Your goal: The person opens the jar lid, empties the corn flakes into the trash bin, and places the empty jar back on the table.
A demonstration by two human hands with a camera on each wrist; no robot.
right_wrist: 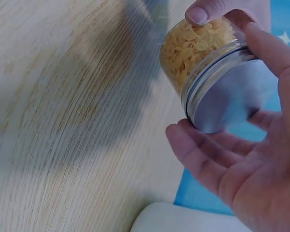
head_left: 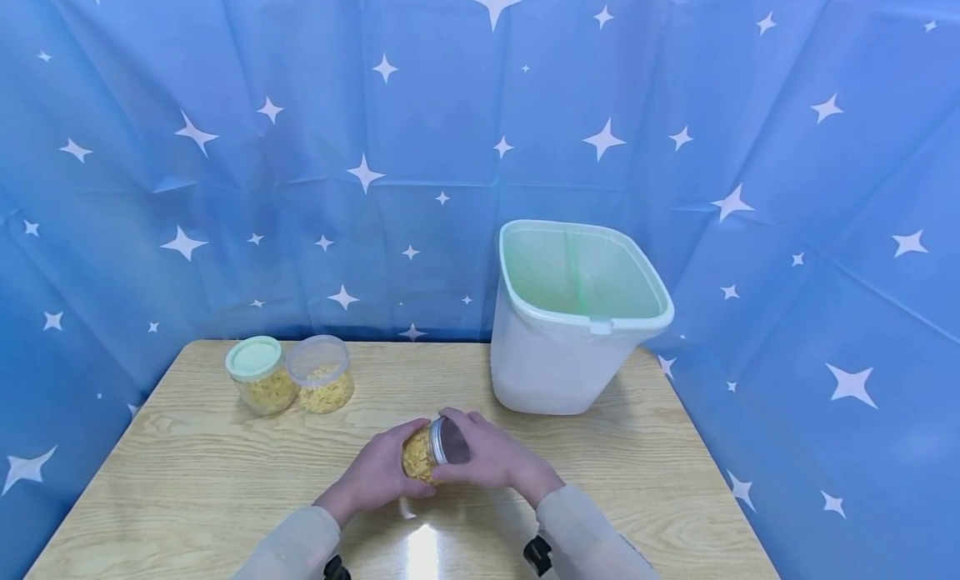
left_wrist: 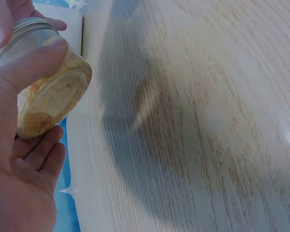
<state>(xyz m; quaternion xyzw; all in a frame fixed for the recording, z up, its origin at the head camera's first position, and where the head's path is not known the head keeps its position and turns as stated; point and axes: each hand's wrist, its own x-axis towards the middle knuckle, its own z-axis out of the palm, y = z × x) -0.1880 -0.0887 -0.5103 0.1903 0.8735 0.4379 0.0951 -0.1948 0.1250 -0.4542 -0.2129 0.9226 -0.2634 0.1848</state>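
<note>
The left hand (head_left: 381, 472) grasps the body of a small, round, clear jar packed with yellow flakes (head_left: 417, 455), its thumb along one side and its fingers around the other. The right hand (head_left: 493, 459) grasps the jar's flat, round, silver metal lid (head_left: 456, 447), the thumb on one edge and the fingertips at the opposite edge. The jar lies tilted on its side between the two hands, raised off the pale wood-grain surface (head_left: 225, 497), with its lid turned toward the right palm and its base toward the left.

Beyond the left hand and farther left stands a clear round jar of yellow flakes (head_left: 270, 394) under a pale green lid (head_left: 255, 357). Just beside it, on the side nearer the hands, is a clear round tub partly filled with yellow flakes (head_left: 327, 394). Beyond the right hand and to its right stands a tall white plastic bin with a pale green rim (head_left: 536, 372), open at the top. Behind everything, past the hands, hangs a blue cloth printed with white stars (head_left: 427, 113). White sleeves (head_left: 592, 534) cover both forearms.
</note>
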